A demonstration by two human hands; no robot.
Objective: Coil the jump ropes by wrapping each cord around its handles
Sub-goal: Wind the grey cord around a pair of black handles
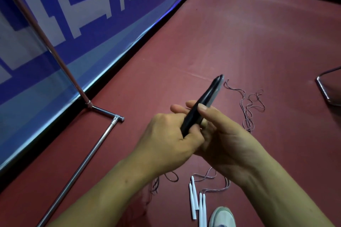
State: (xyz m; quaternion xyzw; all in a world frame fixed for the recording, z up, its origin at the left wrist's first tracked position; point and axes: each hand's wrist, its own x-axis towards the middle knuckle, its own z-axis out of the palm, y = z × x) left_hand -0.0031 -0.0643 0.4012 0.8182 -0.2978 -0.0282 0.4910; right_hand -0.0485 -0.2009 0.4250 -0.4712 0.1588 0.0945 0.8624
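Observation:
Two black jump-rope handles (208,97) lie side by side, pointing up and to the right, held above the red floor. My left hand (169,134) grips their lower end with curled fingers. My right hand (223,134) holds them from the right, thumb lying along the handles. A thin pinkish cord (249,105) lies in loose loops on the floor beyond the hands. Several white handles (197,202) of other ropes lie on the floor near me, their cords (212,177) trailing under my wrists.
A blue and white banner (73,24) on a chrome frame (96,151) runs along the left. A metal chair base (326,88) sits at the right edge. A white shoe (221,217) shows at the bottom.

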